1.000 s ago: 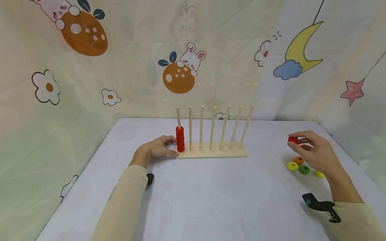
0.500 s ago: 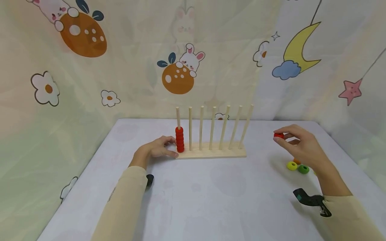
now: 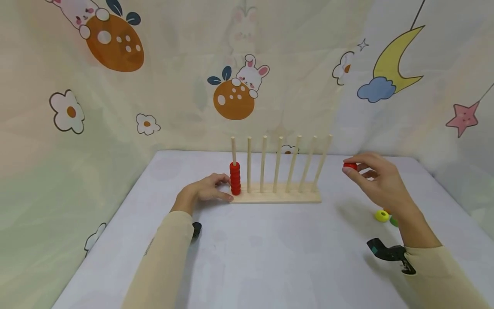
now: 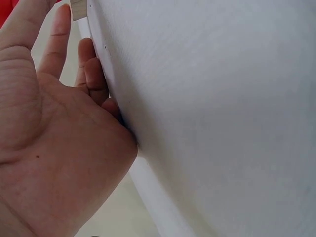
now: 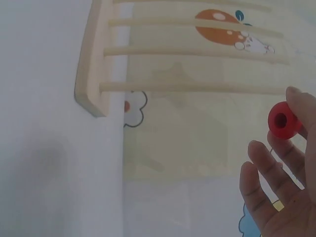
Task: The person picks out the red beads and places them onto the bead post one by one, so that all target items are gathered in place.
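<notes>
A wooden peg rack (image 3: 275,197) has upright pegs in a row on a flat base. Its leftmost peg carries a stack of red beads (image 3: 235,179). My left hand (image 3: 203,188) grips the base's left end, thumb at the front corner and fingers further back; in the left wrist view the base's end (image 4: 79,9) shows beside a fingertip. Right of the rack, my right hand (image 3: 376,180) is raised above the table, pinching a red bead (image 5: 285,120) between thumb and index finger. The bead's hole faces the right wrist camera, and the other fingers are spread.
On the table's right side lie a yellow bead (image 3: 382,216), a green bead (image 3: 393,221) and an orange bead, partly behind my right forearm. A patterned cloth (image 3: 185,98) hangs behind the white table (image 3: 270,257).
My right hand has lifted the red bead and carried it left, away from the loose beads towards the rack. My left hand stays at the base's left end.
</notes>
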The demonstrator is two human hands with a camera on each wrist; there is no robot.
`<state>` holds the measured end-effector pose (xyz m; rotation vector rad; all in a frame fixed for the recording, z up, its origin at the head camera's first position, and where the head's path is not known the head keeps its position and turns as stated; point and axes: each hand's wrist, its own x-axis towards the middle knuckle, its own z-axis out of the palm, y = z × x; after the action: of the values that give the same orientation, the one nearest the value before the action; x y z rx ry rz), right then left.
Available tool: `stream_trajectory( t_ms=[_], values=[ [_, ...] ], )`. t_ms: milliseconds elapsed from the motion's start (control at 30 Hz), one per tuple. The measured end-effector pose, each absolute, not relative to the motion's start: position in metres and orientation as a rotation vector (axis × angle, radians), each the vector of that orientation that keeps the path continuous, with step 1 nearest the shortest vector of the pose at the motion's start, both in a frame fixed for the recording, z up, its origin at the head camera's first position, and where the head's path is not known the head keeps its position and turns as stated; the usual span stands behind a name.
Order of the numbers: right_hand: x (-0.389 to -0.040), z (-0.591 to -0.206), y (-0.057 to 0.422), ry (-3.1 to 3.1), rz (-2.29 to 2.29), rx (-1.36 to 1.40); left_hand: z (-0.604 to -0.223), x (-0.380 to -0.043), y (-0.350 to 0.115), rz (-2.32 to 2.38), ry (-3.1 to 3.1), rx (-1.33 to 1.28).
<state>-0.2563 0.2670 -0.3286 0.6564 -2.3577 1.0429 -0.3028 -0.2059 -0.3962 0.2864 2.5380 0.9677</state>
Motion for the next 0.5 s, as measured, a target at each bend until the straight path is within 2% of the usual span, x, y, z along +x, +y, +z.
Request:
stream_trajectory(
  t_ms=[233, 500],
  values=[
    [-0.263, -0.324, 0.249, -2.231, 1.057, 0.86, -0.394, -0.303, -0.206, 0.974, 2.536, 0.284],
    [-0.264, -0.321, 0.233, -2.209, 1.092, 0.948, -0.397, -0.303, -0.206, 0.974, 2.537, 0.274]
  ],
)
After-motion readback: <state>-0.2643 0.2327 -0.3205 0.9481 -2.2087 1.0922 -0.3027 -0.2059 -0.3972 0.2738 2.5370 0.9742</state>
